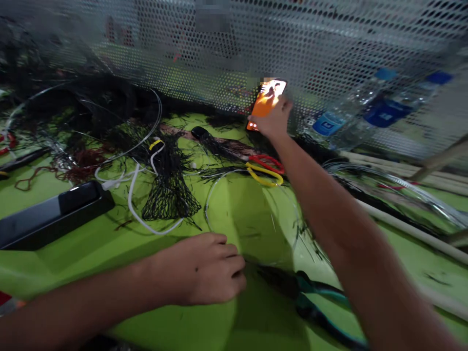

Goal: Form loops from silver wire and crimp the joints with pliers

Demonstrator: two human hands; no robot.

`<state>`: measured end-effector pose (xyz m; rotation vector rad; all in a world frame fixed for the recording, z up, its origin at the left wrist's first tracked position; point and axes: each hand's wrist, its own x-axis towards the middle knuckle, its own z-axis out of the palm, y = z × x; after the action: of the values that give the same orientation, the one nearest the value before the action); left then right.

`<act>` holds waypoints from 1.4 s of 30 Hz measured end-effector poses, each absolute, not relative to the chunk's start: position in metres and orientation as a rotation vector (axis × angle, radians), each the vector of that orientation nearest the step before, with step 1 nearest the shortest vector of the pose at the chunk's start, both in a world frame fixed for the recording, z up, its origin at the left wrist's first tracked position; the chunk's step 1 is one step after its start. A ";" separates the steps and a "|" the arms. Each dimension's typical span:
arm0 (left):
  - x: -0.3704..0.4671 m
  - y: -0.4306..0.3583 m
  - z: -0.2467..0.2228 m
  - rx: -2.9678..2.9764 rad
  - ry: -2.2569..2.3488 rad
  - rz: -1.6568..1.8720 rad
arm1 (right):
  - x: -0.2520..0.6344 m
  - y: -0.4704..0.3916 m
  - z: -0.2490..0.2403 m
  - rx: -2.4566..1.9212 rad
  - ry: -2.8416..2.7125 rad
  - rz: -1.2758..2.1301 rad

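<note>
My right hand [275,117] reaches far forward and grips a phone [268,100] with a lit orange screen, in front of a perforated metal panel. Curled into a loose fist, my left hand [215,268] rests low over the green surface [252,214]; whether anything is in its fingers is hidden. Just right of that hand lie pliers [300,287] with teal handles, their jaws pointing toward it. Scissors [265,170] with red and yellow handles lie below the phone, beside my right forearm. A piece of black netting [170,195] is spread left of centre.
The perforated panel [175,53] stands along the back, with two water bottles [336,117] by it at the right. A black box-like device [54,212] lies at left near white cable [133,200]. Coiled clear line [402,180] and pale rods [413,231] lie at right.
</note>
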<state>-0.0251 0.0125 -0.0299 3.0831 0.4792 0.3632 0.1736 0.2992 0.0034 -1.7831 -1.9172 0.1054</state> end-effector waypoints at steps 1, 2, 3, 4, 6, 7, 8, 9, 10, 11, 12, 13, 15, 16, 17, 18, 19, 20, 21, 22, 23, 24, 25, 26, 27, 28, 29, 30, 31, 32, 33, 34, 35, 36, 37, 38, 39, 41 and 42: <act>-0.025 0.013 -0.030 3.092 0.472 0.360 | 0.183 0.282 0.015 -1.726 -2.048 0.083; -0.026 0.013 -0.030 3.097 0.457 0.367 | 0.195 0.260 0.026 -1.679 -2.182 0.075; -0.026 0.013 -0.029 3.100 0.441 0.386 | 0.210 0.234 0.036 -1.650 -2.310 0.092; -0.026 0.014 -0.029 3.100 0.430 0.412 | 0.225 0.204 0.045 -1.637 -2.406 0.106; -0.026 0.015 -0.028 3.092 0.444 0.497 | 0.260 0.134 0.054 -1.669 -2.540 0.098; -0.026 0.015 -0.027 3.077 0.482 0.544 | 0.276 0.097 0.053 -1.700 -2.637 0.000; -0.026 0.015 -0.027 3.053 0.545 0.583 | 0.292 0.060 0.048 -1.723 -2.737 0.020; -0.026 0.016 -0.028 3.026 0.623 0.596 | 0.305 0.025 0.041 -1.705 -2.770 0.051; -0.025 0.017 -0.029 3.001 0.688 0.583 | 0.316 -0.006 0.030 -1.647 -2.775 0.036; -0.023 0.018 -0.031 2.985 0.735 0.542 | 0.322 -0.032 0.018 -1.560 -2.798 -0.031; -0.021 0.019 -0.034 2.982 0.750 0.477 | 0.325 -0.052 0.006 -1.446 -2.807 -0.135; -0.018 0.020 -0.037 2.986 0.719 0.410 | 0.325 -0.065 -0.006 -1.394 -2.813 -0.213; -0.012 0.023 -0.043 2.946 0.675 0.369 | 0.318 -0.076 -0.024 -1.388 -2.798 -0.301; -0.010 0.023 -0.045 2.911 0.687 0.402 | 0.314 -0.075 -0.029 -1.406 -2.790 -0.337; -0.007 0.024 -0.047 2.894 0.701 0.427 | 0.309 -0.072 -0.031 -1.394 -2.823 -0.343; -0.006 0.023 -0.047 2.876 0.723 0.458 | 0.306 -0.068 -0.031 -1.390 -2.854 -0.345; -0.005 0.022 -0.046 2.860 0.750 0.489 | 0.305 -0.064 -0.028 -1.401 -2.874 -0.344; -0.005 0.020 -0.044 2.841 0.781 0.519 | 0.305 -0.062 -0.025 -1.417 -2.889 -0.328; -0.005 0.018 -0.041 2.815 0.814 0.555 | 0.306 -0.061 -0.021 -1.446 -2.888 -0.297; -0.006 0.016 -0.037 2.783 0.847 0.594 | 0.309 -0.062 -0.017 -1.484 -2.872 -0.240; -0.006 0.014 -0.034 2.747 0.878 0.638 | 0.313 -0.064 -0.013 -1.519 -2.845 -0.146; -0.007 0.011 -0.030 2.707 0.906 0.687 | 0.318 -0.068 -0.010 -1.543 -2.805 -0.011; -0.007 0.010 -0.026 2.663 0.932 0.739 | 0.323 -0.072 -0.009 -1.558 -2.735 0.151; -0.007 0.008 -0.022 2.619 0.953 0.791 | 0.328 -0.076 -0.008 -1.568 -2.626 0.331; -0.007 0.008 -0.019 2.574 0.973 0.841 | 0.333 -0.081 -0.008 -1.577 -2.473 0.524; -0.007 0.007 -0.015 2.532 0.989 0.888 | 0.337 -0.086 -0.008 -1.586 -2.281 0.727; -0.006 0.008 -0.011 2.495 1.001 0.931 | 0.339 -0.090 -0.009 -1.583 -2.063 0.946; -0.006 0.008 -0.006 2.464 1.007 0.970 | 0.340 -0.094 -0.010 -1.551 -1.844 1.168; -0.006 0.009 -0.001 2.439 1.011 1.010 | 0.340 -0.096 -0.010 -1.481 -1.649 1.370; -0.006 0.011 0.005 2.418 1.015 1.052 | 0.337 -0.097 -0.011 -1.382 -1.486 1.534; -0.007 0.012 0.011 2.403 1.019 1.095 | 0.333 -0.096 -0.011 -1.273 -1.359 1.653; -0.007 0.013 0.017 2.390 1.026 1.136 | 0.328 -0.093 -0.010 -1.174 -1.262 1.730; -0.007 0.014 0.023 2.379 1.035 1.174 | 0.321 -0.088 -0.008 -1.096 -1.185 1.774; -0.008 0.014 0.029 2.372 1.049 1.207 | 0.314 -0.081 -0.007 -1.039 -1.123 1.807; -0.008 0.014 0.035 2.362 1.066 1.235 | 0.307 -0.074 -0.004 -0.990 -1.079 1.839; -0.008 0.014 0.039 2.348 1.084 1.259 | 0.300 -0.065 -0.002 -0.946 -1.059 1.871; -0.008 0.013 0.042 2.329 1.102 1.284 | 0.294 -0.057 0.000 -0.905 -1.059 1.898; -0.010 0.011 0.042 2.228 1.105 1.359 | 0.287 -0.043 0.004 -0.843 -1.089 1.944; -0.012 0.009 0.039 2.165 1.103 1.386 | 0.286 -0.038 0.004 -0.823 -1.098 1.965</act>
<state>-0.0119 0.0088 0.0393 2.1646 1.1033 1.3856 0.2861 -0.0377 0.0043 -0.8233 -1.0976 1.9655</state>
